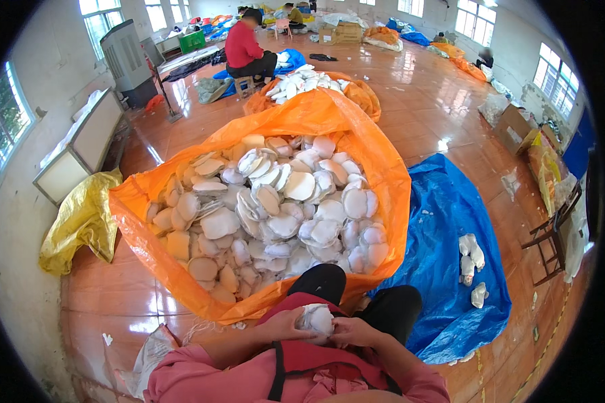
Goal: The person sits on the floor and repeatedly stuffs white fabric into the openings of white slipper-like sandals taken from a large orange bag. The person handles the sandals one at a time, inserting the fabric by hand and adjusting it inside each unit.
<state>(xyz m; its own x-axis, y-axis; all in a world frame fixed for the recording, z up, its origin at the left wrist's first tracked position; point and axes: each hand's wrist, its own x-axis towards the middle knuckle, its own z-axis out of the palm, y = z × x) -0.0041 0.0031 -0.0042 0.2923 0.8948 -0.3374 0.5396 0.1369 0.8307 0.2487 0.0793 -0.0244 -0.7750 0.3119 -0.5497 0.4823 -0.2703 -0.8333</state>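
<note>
Close to my lap, a white, soft, rounded pad [316, 318] is held between both hands. My left hand [284, 326] is closed round its left side. The fingers of my right hand [354, 332] pinch its right edge. Just beyond my knees, a wide-open orange sack [388, 161] holds a large heap of similar flat, rounded white pads [299, 186], some lying in stacks. To my right, several small white bundles [478, 295] lie on a blue plastic sheet [444, 208].
A yellow sack [84, 218] lies by a white cabinet [81, 151] on the left. Beyond the orange sack, a person in red [243, 44] sits on a stool near another heap of white pieces [309, 82]. A wooden chair [550, 238] and cardboard boxes [514, 129] stand at the right.
</note>
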